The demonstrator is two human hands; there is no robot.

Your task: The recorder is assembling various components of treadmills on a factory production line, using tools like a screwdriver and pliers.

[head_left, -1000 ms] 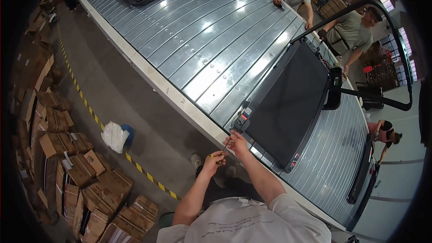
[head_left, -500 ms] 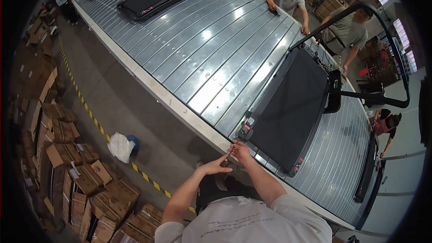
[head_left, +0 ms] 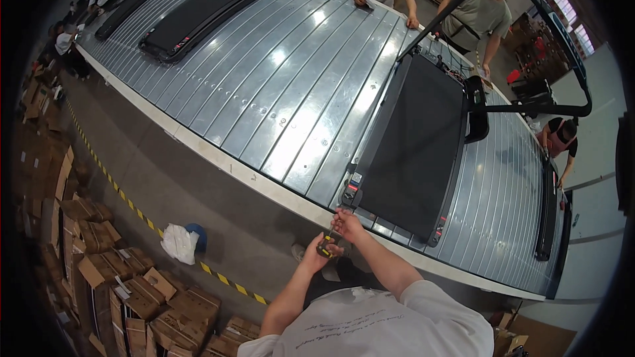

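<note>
Left hand wraps the yellow-black screwdriver handle, right hand pinches its shaft, presumably steadying it beside the treadmill's near corner.

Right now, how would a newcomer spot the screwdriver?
On the slatted conveyor, find the treadmill with the raised frame. By its near left corner, the left hand holds the screwdriver. Its yellow and black handle is short, unlike the striped floor tape.
</note>
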